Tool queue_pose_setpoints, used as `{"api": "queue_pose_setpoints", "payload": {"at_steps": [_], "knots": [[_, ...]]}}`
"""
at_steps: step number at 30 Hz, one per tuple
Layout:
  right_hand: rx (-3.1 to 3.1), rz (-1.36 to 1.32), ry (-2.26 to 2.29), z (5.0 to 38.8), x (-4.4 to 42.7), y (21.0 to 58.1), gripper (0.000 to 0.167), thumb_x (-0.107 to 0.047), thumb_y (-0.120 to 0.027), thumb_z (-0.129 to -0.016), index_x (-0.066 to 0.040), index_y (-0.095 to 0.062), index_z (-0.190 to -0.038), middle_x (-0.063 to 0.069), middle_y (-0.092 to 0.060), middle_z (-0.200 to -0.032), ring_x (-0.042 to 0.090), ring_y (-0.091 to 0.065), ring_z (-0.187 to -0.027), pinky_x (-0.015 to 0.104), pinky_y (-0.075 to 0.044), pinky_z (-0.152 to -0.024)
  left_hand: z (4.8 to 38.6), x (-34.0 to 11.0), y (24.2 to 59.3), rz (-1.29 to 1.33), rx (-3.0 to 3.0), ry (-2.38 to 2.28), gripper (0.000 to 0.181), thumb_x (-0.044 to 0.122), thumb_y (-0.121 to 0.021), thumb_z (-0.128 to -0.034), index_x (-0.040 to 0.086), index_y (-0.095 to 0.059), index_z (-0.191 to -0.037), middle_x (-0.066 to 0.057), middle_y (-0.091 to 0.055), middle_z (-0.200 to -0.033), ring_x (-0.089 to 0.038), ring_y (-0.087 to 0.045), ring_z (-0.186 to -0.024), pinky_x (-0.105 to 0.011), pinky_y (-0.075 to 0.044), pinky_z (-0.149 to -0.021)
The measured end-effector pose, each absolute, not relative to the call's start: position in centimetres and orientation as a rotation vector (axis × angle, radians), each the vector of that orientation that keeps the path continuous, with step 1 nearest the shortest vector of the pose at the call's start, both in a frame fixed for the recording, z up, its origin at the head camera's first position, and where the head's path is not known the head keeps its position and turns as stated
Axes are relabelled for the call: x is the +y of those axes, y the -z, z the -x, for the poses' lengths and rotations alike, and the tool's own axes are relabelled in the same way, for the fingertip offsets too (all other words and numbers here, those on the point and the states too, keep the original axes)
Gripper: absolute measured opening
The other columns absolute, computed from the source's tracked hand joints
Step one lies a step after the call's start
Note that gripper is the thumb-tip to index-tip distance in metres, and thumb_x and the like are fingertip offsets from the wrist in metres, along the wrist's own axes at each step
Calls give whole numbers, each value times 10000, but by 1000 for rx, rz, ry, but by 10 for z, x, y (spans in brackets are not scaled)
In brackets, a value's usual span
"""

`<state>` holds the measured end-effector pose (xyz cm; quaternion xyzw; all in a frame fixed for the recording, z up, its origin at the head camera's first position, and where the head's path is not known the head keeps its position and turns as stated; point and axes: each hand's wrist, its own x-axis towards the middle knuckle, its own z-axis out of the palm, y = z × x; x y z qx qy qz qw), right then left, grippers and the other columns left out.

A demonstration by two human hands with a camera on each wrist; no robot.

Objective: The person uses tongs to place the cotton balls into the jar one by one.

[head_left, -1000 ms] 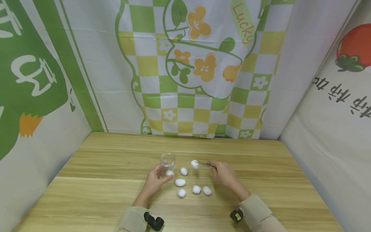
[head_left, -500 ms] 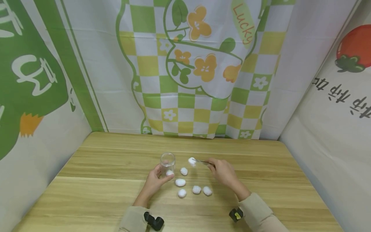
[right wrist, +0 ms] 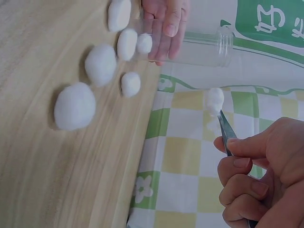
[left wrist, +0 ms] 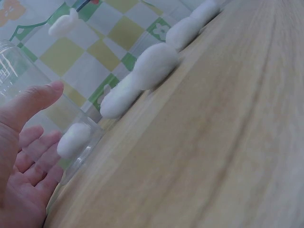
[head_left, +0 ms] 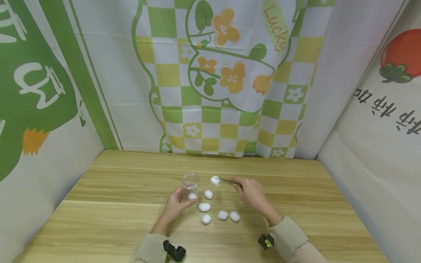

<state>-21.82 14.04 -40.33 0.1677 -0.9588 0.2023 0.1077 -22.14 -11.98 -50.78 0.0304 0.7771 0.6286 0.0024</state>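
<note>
My left hand grips a clear glass jar low on its side, thumb in front and fingers behind. The jar stands upright on the table, one white cotton ball at its bottom. Between thumb and fingers, my right hand pinches metal tweezers. Their tips hold another cotton ball in the air, to the right of the jar's mouth and apart from it. A wisp hangs from this ball in the right wrist view.
Several loose cotton balls lie right of the jar, among them an oval one and a round one. The wooden table ends at a patterned curtain. Printed cloth also hangs along both sides.
My right hand has moved left and slightly toward the curtain, bringing the tweezers and their cotton ball closer to the jar. My left hand and the jar have stayed in place.
</note>
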Motion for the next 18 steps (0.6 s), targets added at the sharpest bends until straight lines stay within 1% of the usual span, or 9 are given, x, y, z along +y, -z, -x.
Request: {"api": "queue_pose_setpoints", "payload": {"at_steps": [10,18], "knots": [[-2812,-501,-601,217,135,396,187,-144,-631,-916,-148,-717,-1082,-1,-601,-610,87,-321,-458,185,-191,-436,221,-120,507,-99,2434,-1975,629,169,-758,-819,15,-483,-1364,-222,-518,-1420,-393,-467,-1353,-528,-348,-1171],[-2815,-508,-604,218,131,392,189,-147,-621,-925,-160,-710,-1091,-3,-613,-642,94,-340,-476,192,-207,-452,222,-120,508,-120,2434,-1985,602,140,-745,-828,-7,-487,-1352,-240,-522,-1408,-401,-471,-1347,-528,-352,-1167]]}}
